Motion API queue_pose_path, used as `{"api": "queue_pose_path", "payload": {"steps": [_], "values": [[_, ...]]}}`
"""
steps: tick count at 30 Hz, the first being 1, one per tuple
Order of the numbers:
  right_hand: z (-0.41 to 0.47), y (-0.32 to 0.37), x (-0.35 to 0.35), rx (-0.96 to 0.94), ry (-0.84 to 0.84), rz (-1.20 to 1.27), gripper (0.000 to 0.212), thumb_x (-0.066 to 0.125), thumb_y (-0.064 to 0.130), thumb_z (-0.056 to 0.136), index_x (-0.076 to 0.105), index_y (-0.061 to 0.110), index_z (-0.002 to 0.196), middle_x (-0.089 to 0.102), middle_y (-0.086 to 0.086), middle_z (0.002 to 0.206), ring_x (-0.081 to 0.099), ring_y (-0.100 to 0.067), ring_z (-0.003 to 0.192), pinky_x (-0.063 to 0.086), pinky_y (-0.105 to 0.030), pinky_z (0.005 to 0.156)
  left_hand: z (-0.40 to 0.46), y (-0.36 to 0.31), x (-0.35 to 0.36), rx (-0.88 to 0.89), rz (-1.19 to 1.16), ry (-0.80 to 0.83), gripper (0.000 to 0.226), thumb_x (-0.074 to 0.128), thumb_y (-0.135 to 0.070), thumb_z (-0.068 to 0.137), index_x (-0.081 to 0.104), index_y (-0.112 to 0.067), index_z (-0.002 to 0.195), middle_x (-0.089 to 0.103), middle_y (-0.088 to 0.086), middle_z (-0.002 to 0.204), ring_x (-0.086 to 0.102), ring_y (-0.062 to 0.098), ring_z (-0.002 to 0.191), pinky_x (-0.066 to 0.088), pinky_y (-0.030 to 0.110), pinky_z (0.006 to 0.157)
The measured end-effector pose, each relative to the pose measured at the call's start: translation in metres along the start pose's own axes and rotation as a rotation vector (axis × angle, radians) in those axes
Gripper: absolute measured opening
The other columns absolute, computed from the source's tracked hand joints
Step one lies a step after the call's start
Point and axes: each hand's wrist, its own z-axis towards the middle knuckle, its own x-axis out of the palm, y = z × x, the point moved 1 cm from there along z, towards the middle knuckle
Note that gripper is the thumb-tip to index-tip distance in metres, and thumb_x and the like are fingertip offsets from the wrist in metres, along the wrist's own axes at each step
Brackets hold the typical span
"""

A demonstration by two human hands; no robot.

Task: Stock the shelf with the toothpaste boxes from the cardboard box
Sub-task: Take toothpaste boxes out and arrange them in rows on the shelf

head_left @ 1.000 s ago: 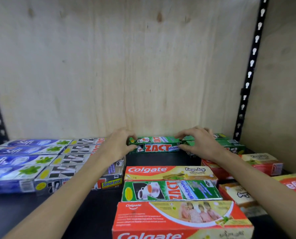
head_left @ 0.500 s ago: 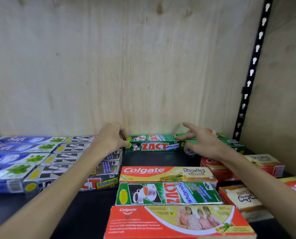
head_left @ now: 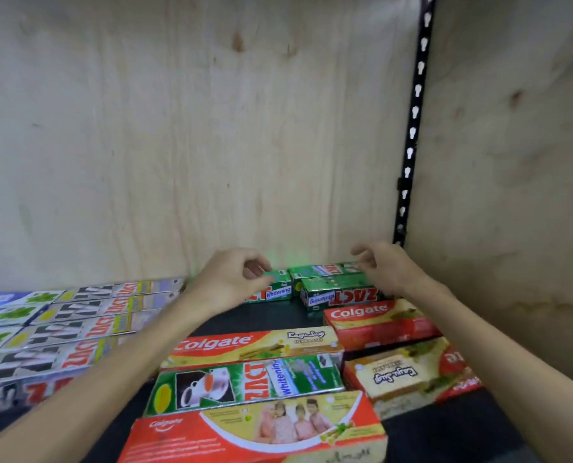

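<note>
My left hand point(head_left: 231, 282) is at the back of the dark shelf point(head_left: 268, 317), its fingers curled over the top of a green Zact Whitening box point(head_left: 276, 290) that lies flat against the pale plywood back panel point(head_left: 211, 128); whether my grip truly pinches the carton I cannot tell. My right hand point(head_left: 387, 269) hangs released just above two more green Zact boxes point(head_left: 338, 290), fingers loosely bent, holding nothing. All are long rectangular cartons of glossy printed card. Nearer the front edge three lie side by side: a red-and-gold Colgate box point(head_left: 255, 345), a green Zact box with a cup picture point(head_left: 245, 384) and a wide red Colgate box point(head_left: 255, 432). Toward the right edge sit two red Colgate cartons point(head_left: 382, 324), one behind the other. Along the left edge lie rows of silver Zact boxes point(head_left: 77, 325), with blue boxes point(head_left: 7, 305) beyond them, too blurred to count. A black slotted metal upright point(head_left: 413, 128) runs up the back right corner.
</note>
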Motion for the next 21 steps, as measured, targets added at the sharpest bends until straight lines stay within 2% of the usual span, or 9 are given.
{"api": "queue_pose_path", "payload": {"steps": [2, 4, 8, 11, 15, 18, 20, 21], "values": [[-0.008, -0.024, -0.004, 0.049, -0.02, -0.101, 0.036, 0.056, 0.02, 0.097, 0.061, 0.022, 0.133, 0.066, -0.007, 0.131, 0.061, -0.029, 0.121, 0.05, -0.043, 0.102, 0.009, -0.021, 0.015, 0.002, 0.017, 0.068, 0.022, 0.078, -0.033, 0.084, 0.073, -0.025, 0.103, 0.071, -0.004, 0.093, 0.066, 0.007, 0.084, 0.051, 0.021, 0.075], [-0.012, -0.043, -0.004, 0.102, -0.01, -0.163, 0.034, 0.057, 0.026, 0.096, 0.059, 0.023, 0.13, 0.066, -0.009, 0.13, 0.061, -0.032, 0.119, 0.051, -0.042, 0.099, 0.017, -0.037, 0.031, -0.027, 0.059, 0.143, 0.033, 0.078, -0.038, 0.083, 0.07, -0.024, 0.112, 0.072, -0.001, 0.099, 0.067, 0.012, 0.09, 0.047, 0.021, 0.072], [-0.016, -0.048, -0.005, 0.148, 0.005, -0.107, 0.033, 0.059, 0.027, 0.097, 0.057, 0.019, 0.129, 0.064, -0.011, 0.131, 0.06, -0.031, 0.119, 0.049, -0.036, 0.098, 0.022, -0.05, 0.056, -0.153, 0.042, 0.195, 0.057, 0.079, -0.036, 0.083, 0.062, -0.011, 0.132, 0.068, 0.008, 0.122, 0.064, 0.021, 0.11, 0.05, 0.03, 0.095], [-0.019, -0.047, -0.007, 0.144, -0.024, -0.053, 0.043, 0.066, 0.03, 0.094, 0.053, 0.021, 0.135, 0.061, -0.008, 0.134, 0.059, -0.029, 0.12, 0.049, -0.039, 0.1, 0.017, -0.055, 0.063, -0.192, 0.001, 0.151, 0.053, 0.081, -0.027, 0.083, 0.062, -0.004, 0.126, 0.067, 0.008, 0.109, 0.065, 0.023, 0.103, 0.052, 0.032, 0.091], [-0.032, -0.032, -0.01, 0.076, -0.065, 0.092, 0.043, 0.07, 0.03, 0.094, 0.055, 0.019, 0.133, 0.061, -0.006, 0.126, 0.061, -0.024, 0.11, 0.053, -0.036, 0.088, 0.012, -0.049, 0.049, -0.295, -0.057, 0.003, 0.041, 0.087, -0.023, 0.077, 0.07, -0.005, 0.109, 0.071, 0.008, 0.102, 0.068, 0.02, 0.093, 0.055, 0.032, 0.085], [-0.04, -0.021, -0.015, 0.039, -0.131, 0.138, 0.046, 0.072, 0.027, 0.092, 0.057, 0.016, 0.134, 0.061, -0.01, 0.127, 0.061, -0.027, 0.115, 0.051, -0.035, 0.088, 0.007, -0.044, 0.031, -0.299, -0.145, -0.116, 0.033, 0.087, -0.019, 0.076, 0.072, -0.006, 0.103, 0.074, 0.004, 0.09, 0.069, 0.011, 0.078, 0.051, 0.019, 0.067], [-0.044, -0.018, -0.02, 0.049, -0.161, 0.147, 0.051, 0.076, 0.026, 0.088, 0.06, 0.012, 0.134, 0.064, -0.012, 0.125, 0.061, -0.029, 0.117, 0.052, -0.037, 0.092, 0.001, -0.044, 0.024, -0.298, -0.092, -0.104, 0.04, 0.088, -0.022, 0.076, 0.071, -0.006, 0.107, 0.073, 0.005, 0.095, 0.068, 0.015, 0.083, 0.05, 0.022, 0.072], [-0.046, -0.018, -0.022, 0.063, -0.162, 0.15, 0.052, 0.078, 0.026, 0.087, 0.061, 0.01, 0.133, 0.066, -0.012, 0.124, 0.063, -0.027, 0.114, 0.052, -0.032, 0.089, -0.002, -0.045, 0.024, -0.316, -0.036, -0.065, 0.045, 0.088, -0.026, 0.075, 0.069, -0.006, 0.11, 0.072, 0.007, 0.101, 0.067, 0.019, 0.09, 0.051, 0.026, 0.077]]}}
